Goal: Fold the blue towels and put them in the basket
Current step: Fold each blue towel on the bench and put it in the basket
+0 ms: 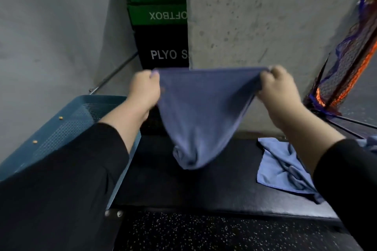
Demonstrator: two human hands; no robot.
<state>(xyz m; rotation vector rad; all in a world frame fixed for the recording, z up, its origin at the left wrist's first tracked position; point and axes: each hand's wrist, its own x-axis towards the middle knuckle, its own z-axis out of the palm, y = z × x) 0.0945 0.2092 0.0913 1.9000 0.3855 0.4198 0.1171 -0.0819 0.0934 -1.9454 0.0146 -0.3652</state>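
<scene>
A blue towel (pixel 202 112) hangs in the air above a black padded bench (pixel 204 185), stretched by its top edge. My left hand (pixel 143 87) pinches its left top corner and my right hand (pixel 279 87) grips the right top corner. The towel sags to a bunched point above the bench. A second blue towel (pixel 283 167) lies crumpled on the bench at the right, partly hidden by my right sleeve. A blue plastic basket (pixel 67 126) stands at the left, below my left forearm; my left sleeve hides much of it.
Green and black plyo soft boxes (pixel 161 22) are stacked in the corner behind the bench. A concrete pillar (pixel 255 16) rises right behind the towel. A mesh net with orange trim (pixel 342 79) hangs at the right. Speckled rubber floor (pixel 204 232) lies below the bench.
</scene>
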